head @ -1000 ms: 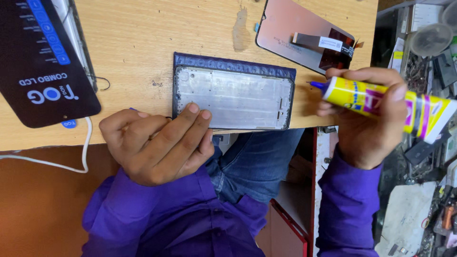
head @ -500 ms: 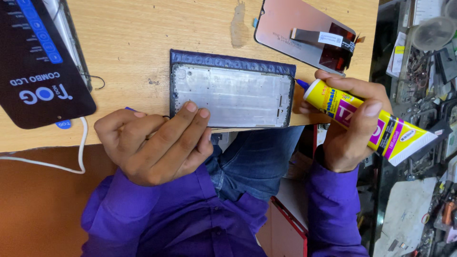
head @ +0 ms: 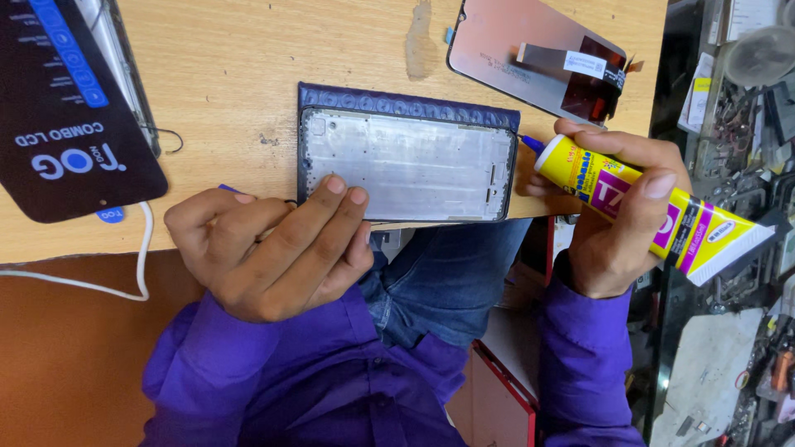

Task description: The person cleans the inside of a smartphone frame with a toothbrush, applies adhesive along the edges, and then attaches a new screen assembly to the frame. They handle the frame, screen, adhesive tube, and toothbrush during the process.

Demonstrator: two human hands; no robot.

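A silver phone frame [head: 410, 165] lies on the wooden table [head: 248, 74], on a dark blue padded sheet [head: 397, 103]. My left hand [head: 265, 240] rests at the frame's near left corner, two fingertips pressing on it. My right hand [head: 617, 219] grips a yellow glue tube [head: 654, 211]. The tube's blue nozzle [head: 531, 143] touches the frame's right edge.
A phone screen with a flex cable [head: 538, 54] lies face down at the far right of the table. A black flat box [head: 62, 108] sits at the left, with a white cable [head: 124, 281] below it. A cluttered shelf of tools [head: 737, 124] stands to the right.
My right hand has brought the glue tube leftward, so its nozzle now meets the frame's right edge. My left hand stays on the frame.
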